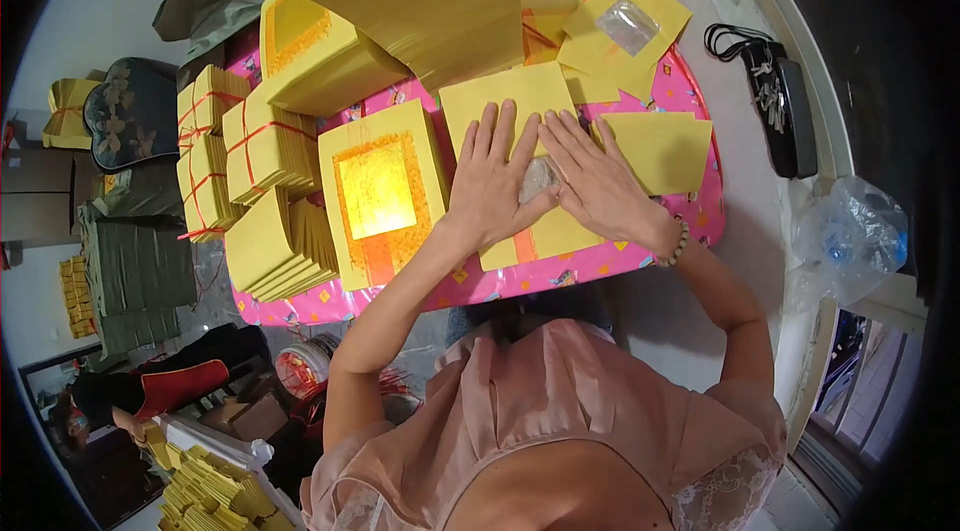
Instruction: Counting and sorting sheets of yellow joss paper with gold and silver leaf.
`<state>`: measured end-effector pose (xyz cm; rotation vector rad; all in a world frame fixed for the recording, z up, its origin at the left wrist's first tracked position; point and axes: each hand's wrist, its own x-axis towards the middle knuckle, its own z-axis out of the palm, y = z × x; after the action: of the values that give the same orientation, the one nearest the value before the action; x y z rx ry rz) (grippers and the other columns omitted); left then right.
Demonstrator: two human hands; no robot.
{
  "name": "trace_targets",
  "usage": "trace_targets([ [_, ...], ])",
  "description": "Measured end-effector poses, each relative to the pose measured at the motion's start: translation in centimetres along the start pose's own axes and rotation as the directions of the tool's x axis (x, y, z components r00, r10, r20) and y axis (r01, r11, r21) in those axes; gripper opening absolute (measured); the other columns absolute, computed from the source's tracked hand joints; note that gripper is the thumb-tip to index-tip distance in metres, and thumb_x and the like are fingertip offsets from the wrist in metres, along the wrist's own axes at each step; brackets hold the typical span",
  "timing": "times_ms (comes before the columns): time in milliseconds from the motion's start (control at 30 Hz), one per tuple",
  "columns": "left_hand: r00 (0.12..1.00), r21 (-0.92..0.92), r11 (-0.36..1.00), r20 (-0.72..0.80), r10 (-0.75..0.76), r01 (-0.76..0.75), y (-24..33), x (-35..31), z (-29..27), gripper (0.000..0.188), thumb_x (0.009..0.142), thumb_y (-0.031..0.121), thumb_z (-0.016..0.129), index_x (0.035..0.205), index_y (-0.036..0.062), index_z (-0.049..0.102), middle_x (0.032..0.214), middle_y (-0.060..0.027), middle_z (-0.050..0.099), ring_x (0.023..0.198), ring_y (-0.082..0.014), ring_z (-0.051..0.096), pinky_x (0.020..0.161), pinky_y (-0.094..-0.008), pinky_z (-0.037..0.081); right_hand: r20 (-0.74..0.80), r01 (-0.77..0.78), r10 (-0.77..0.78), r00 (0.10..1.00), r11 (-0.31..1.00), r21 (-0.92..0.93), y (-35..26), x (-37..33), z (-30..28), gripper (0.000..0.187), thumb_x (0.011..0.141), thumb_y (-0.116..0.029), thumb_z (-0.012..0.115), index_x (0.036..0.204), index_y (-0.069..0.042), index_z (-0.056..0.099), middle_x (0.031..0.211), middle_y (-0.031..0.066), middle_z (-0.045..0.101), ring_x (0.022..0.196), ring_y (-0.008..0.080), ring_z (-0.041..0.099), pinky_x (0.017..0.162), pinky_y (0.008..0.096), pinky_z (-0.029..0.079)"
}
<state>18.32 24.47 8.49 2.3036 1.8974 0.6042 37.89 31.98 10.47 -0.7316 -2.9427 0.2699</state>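
My left hand (492, 176) lies flat with spread fingers on a yellow paper sheet (540, 243) at the table's front edge. Beside it my right hand (608, 181), fingers stretched out, presses on the same sheet, a beaded bracelet at its wrist. The thumbs meet, and a silver foil patch (537, 179) shows between the hands. Left of them stands a thick stack of yellow paper (378, 193) with a shiny gold square in an orange border on top. A folded yellow sheet (655, 153) lies at my right hand.
The pink patterned tablecloth (520, 283) covers the table. Tied yellow bundles (268, 146) and a folded pile (268, 249) sit at the left. Tall yellow stacks (410, 1) rise behind. A black case with keys (778, 111) and a clear plastic bag (850, 231) are right. Another person (175, 386) works lower left.
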Motion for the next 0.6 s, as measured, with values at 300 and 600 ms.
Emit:
trace_targets([
  [300, 0.995, -0.050, 0.998, 0.093, 0.035, -0.030, -1.1, -0.5, -0.8, 0.091, 0.091, 0.064, 0.052, 0.157, 0.0050, 0.028, 0.161, -0.0289, 0.020, 0.151, -0.0441, 0.015, 0.121, -0.0554, 0.015, -0.019, -0.009, 0.010, 1.000, 0.999, 0.052, 0.1, -0.3, 0.6, 0.077, 0.094, -0.035, 0.055, 0.159, -0.009, 0.023, 0.164, 0.0162, 0.021, 0.153, 0.0315, 0.016, 0.123, 0.0566, 0.008],
  [600, 0.989, -0.051, 0.999, 0.146, 0.018, -0.011, -2.0, -0.3, -0.8, 0.090, 0.094, 0.065, 0.049, 0.157, 0.0060, 0.026, 0.162, -0.0266, 0.019, 0.152, -0.0404, 0.014, 0.122, -0.0530, 0.012, -0.207, 0.044, -0.054, 0.977, 0.997, -0.056, 1.0, 1.3, 0.7, 0.056, 0.095, -0.031, 0.060, 0.144, -0.009, 0.047, 0.148, 0.0143, 0.047, 0.140, 0.0301, 0.040, 0.117, 0.0513, 0.026],
])
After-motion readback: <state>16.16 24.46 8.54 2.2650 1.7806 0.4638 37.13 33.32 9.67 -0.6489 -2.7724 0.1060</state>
